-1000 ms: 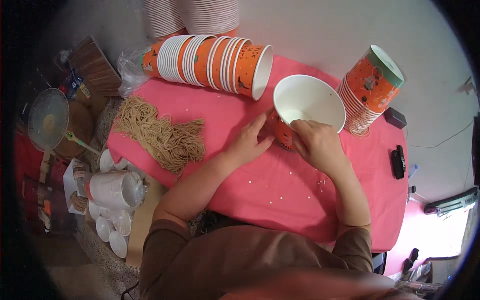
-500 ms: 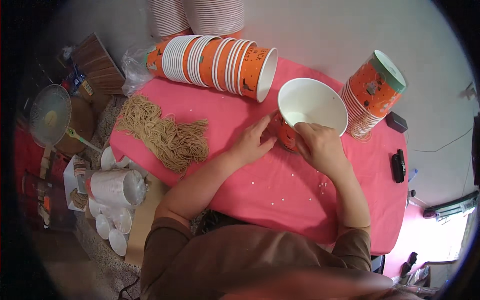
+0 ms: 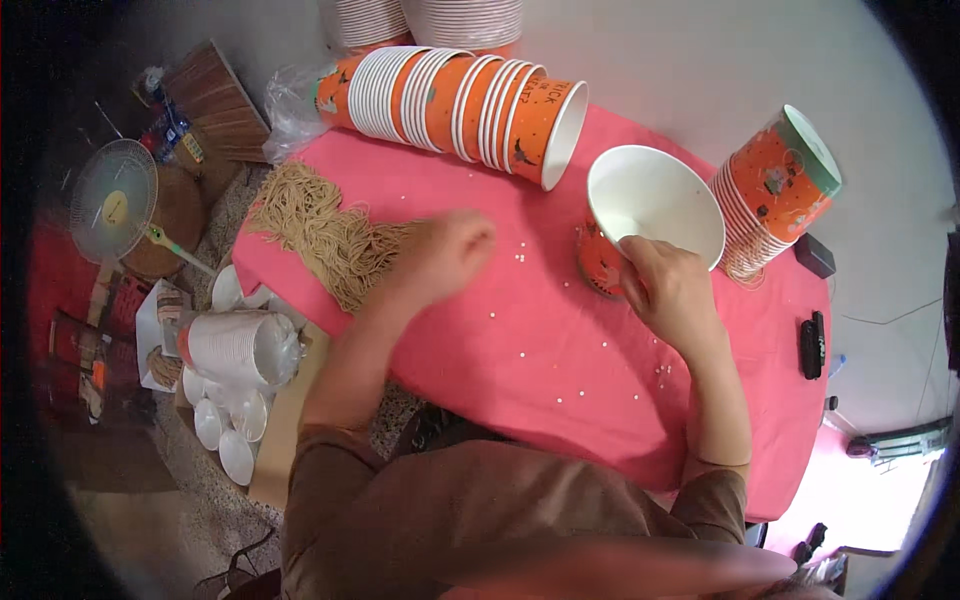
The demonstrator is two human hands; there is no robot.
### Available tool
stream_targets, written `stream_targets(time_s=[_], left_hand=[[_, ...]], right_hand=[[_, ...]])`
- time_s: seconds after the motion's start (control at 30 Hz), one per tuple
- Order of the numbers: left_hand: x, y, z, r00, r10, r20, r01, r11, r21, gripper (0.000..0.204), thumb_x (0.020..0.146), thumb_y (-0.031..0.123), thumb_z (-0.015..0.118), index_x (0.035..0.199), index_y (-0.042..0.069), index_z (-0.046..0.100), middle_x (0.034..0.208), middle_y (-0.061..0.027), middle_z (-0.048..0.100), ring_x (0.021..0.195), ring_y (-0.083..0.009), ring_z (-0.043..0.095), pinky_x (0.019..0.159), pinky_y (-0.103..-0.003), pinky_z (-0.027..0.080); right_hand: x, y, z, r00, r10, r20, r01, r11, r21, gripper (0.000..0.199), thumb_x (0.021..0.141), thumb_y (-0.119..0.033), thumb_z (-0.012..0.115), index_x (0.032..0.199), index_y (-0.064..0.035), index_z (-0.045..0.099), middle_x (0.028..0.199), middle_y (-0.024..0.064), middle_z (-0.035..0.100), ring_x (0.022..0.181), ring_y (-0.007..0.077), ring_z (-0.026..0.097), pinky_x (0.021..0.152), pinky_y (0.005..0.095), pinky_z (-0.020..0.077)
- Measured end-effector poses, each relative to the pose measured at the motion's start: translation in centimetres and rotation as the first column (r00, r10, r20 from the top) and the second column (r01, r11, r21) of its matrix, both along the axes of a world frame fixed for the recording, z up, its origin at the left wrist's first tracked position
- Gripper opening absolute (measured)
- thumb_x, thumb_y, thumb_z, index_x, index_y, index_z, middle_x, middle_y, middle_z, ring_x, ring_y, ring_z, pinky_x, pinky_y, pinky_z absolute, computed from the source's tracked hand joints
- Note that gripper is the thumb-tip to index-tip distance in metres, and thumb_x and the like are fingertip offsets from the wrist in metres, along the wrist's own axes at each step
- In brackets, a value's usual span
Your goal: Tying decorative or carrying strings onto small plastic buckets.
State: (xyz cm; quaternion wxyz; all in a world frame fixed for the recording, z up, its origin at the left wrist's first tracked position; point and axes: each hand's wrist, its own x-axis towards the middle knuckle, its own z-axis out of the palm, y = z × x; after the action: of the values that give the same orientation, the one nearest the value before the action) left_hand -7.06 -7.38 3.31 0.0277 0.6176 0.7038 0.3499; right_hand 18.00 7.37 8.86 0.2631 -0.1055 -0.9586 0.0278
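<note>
Head view: the right hand (image 3: 672, 288) pinches the near rim of the orange paper bucket (image 3: 652, 205) at right, while the blurred left hand (image 3: 450, 250), grip unreadable, is nearer the tan string hank (image 3: 318, 230), which runs far-left to near-right on its left.

On the table (image 3: 470, 390), a cup stack on its side (image 3: 475, 105) lies along the far edge, with taller stacks (image 3: 465, 22) behind it. Nearer and to its right is a single cup (image 3: 672, 195), the right hand (image 3: 668, 285) at its near rim. Farther right come an upside-down cup stack (image 3: 775, 185), a small block (image 3: 816, 257) and, nearer, a small tool (image 3: 812, 345). A string bundle (image 3: 325, 230) lies at left, the left hand (image 3: 450, 255) by its right end. Left of the table, loose cups (image 3: 237, 457) lie in a carton (image 3: 288, 440).
</note>
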Motion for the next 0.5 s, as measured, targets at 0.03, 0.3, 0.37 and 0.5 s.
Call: stream_targets(time_s=[0.03,0.3,0.37,0.5], left_hand=[[-2.0,-0.8,0.1,0.996,0.085,-0.026,-0.085,0.996,-0.009,0.013,0.082,0.013,0.061,0.087,0.002,0.061,0.085,-0.0158,0.062,0.081,-0.0353,0.061,0.071,-0.042,0.049],[-9.4,-5.1,2.1,0.963,0.231,-0.141,-0.236,0.972,-0.021,0.015,0.081,0.010,0.060,0.093,0.002,0.064,0.091,-0.0171,0.063,0.090,-0.0357,0.060,0.079,-0.042,0.048],[-10.7,-5.7,3.1,0.936,0.298,-0.187,-0.308,0.951,-0.021,0.016,0.081,0.010,0.060,0.094,0.002,0.064,0.092,-0.0172,0.063,0.091,-0.0357,0.060,0.080,-0.042,0.048],[-13.2,-6.0,3.0,0.899,0.351,-0.261,-0.386,0.917,-0.098,0.014,0.081,0.010,0.061,0.091,0.001,0.066,0.092,-0.0182,0.066,0.090,-0.0359,0.062,0.080,-0.043,0.049]], right_hand=[[0.0,-0.2,0.0,1.000,0.003,-0.009,-0.003,1.000,-0.007,0.018,0.075,-0.010,0.066,0.088,-0.0055,0.054,0.069,0.0126,0.060,0.067,0.0311,0.062,0.058,0.0418,0.0484],[0.1,-0.4,0.2,1.000,-0.011,0.012,0.011,1.000,-0.010,0.018,0.075,-0.010,0.066,0.089,-0.0052,0.056,0.071,0.0122,0.061,0.068,0.0313,0.062,0.059,0.0420,0.0488],[0.1,-0.5,0.2,1.000,-0.008,0.011,0.008,1.000,-0.011,0.019,0.075,-0.010,0.066,0.089,-0.0052,0.056,0.071,0.0121,0.061,0.068,0.0311,0.062,0.059,0.0420,0.0489],[0.1,-0.4,0.2,1.000,-0.009,0.015,0.010,1.000,-0.016,0.019,0.075,-0.010,0.066,0.090,-0.0050,0.056,0.073,0.0126,0.061,0.069,0.0312,0.063,0.059,0.0422,0.0492]])
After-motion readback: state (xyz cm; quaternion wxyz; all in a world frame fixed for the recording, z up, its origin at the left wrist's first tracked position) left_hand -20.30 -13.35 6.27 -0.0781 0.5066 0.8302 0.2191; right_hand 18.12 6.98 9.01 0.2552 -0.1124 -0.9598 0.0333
